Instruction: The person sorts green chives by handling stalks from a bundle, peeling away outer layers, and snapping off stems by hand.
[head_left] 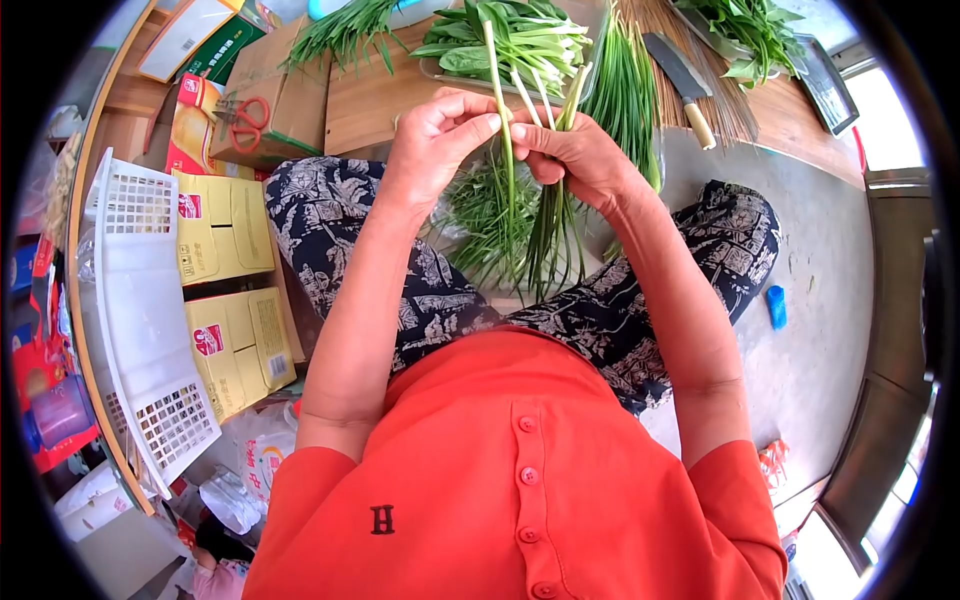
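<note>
My left hand (pixel 440 135) is closed, with thumb and finger pinching a long green stalk (pixel 495 65) whose pale end points up and away. Beside it, my right hand (pixel 580 155) grips a small bunch of green stalks (pixel 553 245), pale ends upward and dark leaves hanging down. The two hands are close together, nearly meeting. Below them lies a loose pile of thin greens (pixel 480 215) between my knees. Beyond the hands, broad leafy greens (pixel 510 40) fill a clear tray. To the right of these lies a thick bundle of chive-like greens (pixel 622 100).
A knife (pixel 685 80) with a wooden handle lies on the wooden board at right. Red-handled scissors (pixel 248 122) rest against a cardboard box (pixel 290 90). More leafy greens (pixel 745 35) and a dark tray (pixel 828 85) sit farther right. A white plastic rack (pixel 150 310) stands at left.
</note>
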